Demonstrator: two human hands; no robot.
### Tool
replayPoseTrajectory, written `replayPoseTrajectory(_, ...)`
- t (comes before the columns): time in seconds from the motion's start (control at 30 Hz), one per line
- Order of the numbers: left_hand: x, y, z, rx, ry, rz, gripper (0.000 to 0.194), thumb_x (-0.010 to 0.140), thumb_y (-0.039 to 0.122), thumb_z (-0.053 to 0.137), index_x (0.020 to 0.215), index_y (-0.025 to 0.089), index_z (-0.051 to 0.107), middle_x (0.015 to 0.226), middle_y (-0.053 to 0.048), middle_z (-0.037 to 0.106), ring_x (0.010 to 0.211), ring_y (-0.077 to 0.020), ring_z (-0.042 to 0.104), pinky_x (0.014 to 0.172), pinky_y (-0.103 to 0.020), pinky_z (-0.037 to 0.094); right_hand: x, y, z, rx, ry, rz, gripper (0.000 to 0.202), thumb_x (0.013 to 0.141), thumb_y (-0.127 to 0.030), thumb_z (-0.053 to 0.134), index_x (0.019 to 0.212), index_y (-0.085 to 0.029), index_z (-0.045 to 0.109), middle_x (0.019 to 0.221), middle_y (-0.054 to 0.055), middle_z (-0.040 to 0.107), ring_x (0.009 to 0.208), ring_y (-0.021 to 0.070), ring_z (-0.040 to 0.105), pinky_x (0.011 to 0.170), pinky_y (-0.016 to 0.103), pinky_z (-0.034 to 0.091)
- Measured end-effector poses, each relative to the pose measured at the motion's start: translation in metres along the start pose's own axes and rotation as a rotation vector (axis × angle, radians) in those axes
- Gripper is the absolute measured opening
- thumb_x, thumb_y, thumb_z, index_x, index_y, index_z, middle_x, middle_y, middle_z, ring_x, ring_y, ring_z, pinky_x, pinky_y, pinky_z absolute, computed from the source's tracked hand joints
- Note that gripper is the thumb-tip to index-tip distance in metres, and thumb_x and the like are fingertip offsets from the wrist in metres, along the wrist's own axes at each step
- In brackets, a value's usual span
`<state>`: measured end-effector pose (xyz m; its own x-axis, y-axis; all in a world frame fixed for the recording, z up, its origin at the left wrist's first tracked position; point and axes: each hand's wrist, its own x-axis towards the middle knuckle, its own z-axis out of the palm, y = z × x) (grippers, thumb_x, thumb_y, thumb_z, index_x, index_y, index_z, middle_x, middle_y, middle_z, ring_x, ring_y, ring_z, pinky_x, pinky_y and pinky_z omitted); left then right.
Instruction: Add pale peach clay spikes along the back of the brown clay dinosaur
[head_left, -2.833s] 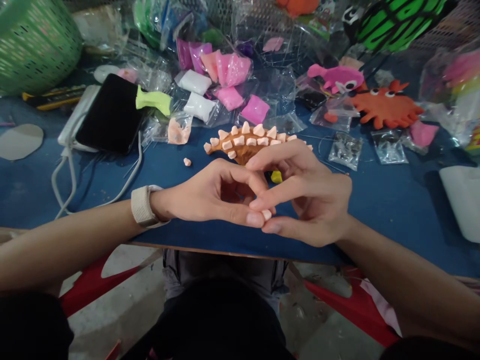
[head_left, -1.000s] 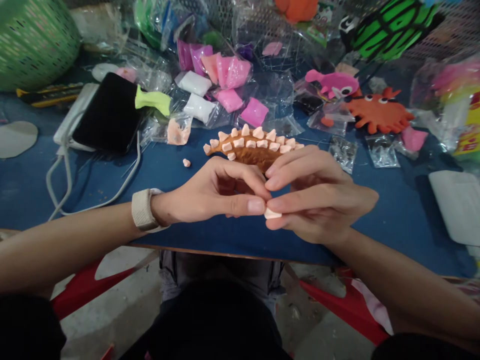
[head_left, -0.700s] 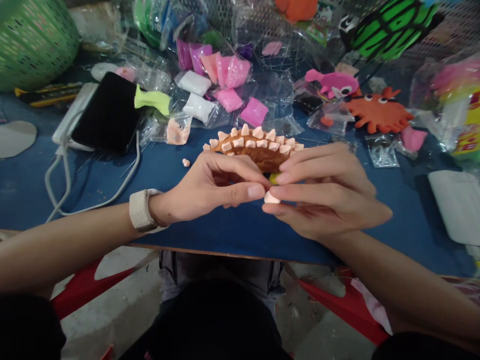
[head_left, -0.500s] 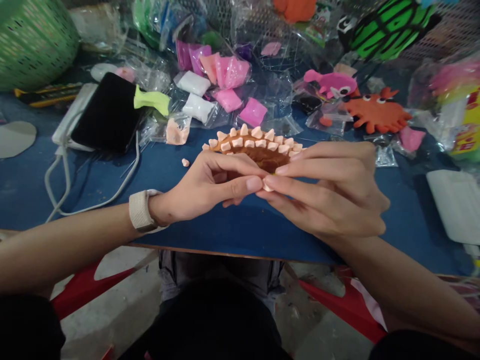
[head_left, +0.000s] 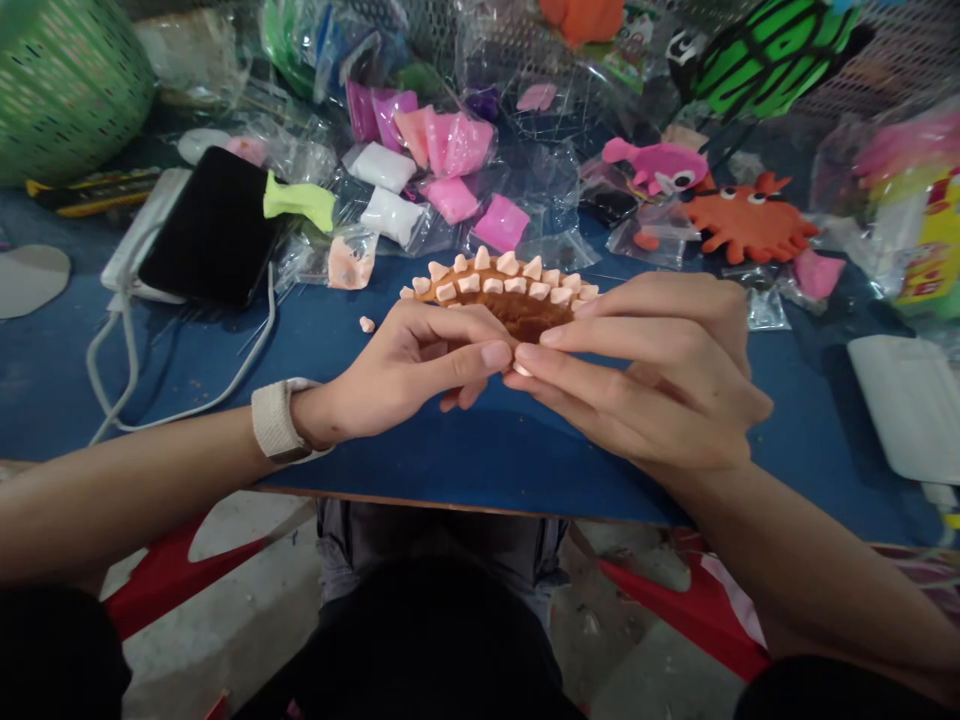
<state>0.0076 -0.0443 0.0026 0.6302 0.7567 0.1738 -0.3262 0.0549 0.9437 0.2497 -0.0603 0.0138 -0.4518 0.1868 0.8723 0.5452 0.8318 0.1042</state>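
Note:
A small pale-peach piece of modelling clay [head_left: 521, 370] shows between the fingertips of both hands. My right hand [head_left: 660, 370] pinches it between thumb and forefinger. My left hand [head_left: 427, 360], closed with thumb against forefinger, meets it from the other side. Behind my fingers lies a brown clay shape [head_left: 525, 318] with two curved rows of peach tooth-like bits along its far side; my hands cover its near part. A loose peach clay bit [head_left: 367, 325] rests on the blue table [head_left: 450, 460] to the left of my left hand.
Bagged pink and white clay [head_left: 391, 215] lies at the back. A black phone [head_left: 210, 225] with a white cable is at left, near a green basket [head_left: 71, 95]. An orange crab figure [head_left: 750, 222] and a white charger-like block [head_left: 904, 405] are at right.
The whole view has shifted slightly. My fingertips have moved a little around the peach clay piece, which both hands still hold.

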Motion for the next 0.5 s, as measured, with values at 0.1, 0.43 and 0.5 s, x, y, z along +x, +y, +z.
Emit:
replayPoseTrajectory(0.1,-0.0003,0.0004,0.0005,0.022,0.025,-0.008,0.028,0.106,0.042,0.084,0.097,0.016,0.088,0.079,-0.003,0.070,0.060,-0.0083,0.061,0.050,-0.018,0.052,0.0010,0.0004,0.0041,0.017,0.040,0.007,0.022,0.097,-0.033,0.095,0.118,-0.036,0.087,0.102,-0.005,0.087,0.093,0.0215,0.080,0.080,0.041,0.069)
replayPoseTrajectory(0.43,-0.0015,0.0006,0.0001,-0.002,0.003,-0.003,0.026,0.109,0.038,0.080,0.096,0.018,0.089,0.077,-0.003,0.068,0.061,-0.0086,0.060,0.051,-0.019,0.052,0.0000,0.0021,0.0066,-0.002,0.031,0.005,0.021,0.099,-0.034,0.093,0.118,-0.029,0.086,0.101,-0.002,0.087,0.093,0.0223,0.081,0.079,0.041,0.069)
replayPoseTrajectory(0.5,-0.0014,0.0004,0.0002,-0.011,0.000,-0.004,0.023,0.108,0.037,0.082,0.098,0.018,0.090,0.077,-0.002,0.068,0.062,-0.0086,0.061,0.052,-0.019,0.052,0.0005,0.0018,0.0067,0.004,0.025,0.006,0.020,0.099,-0.033,0.092,0.119,-0.032,0.086,0.100,-0.002,0.087,0.093,0.0227,0.081,0.078,0.042,0.068)
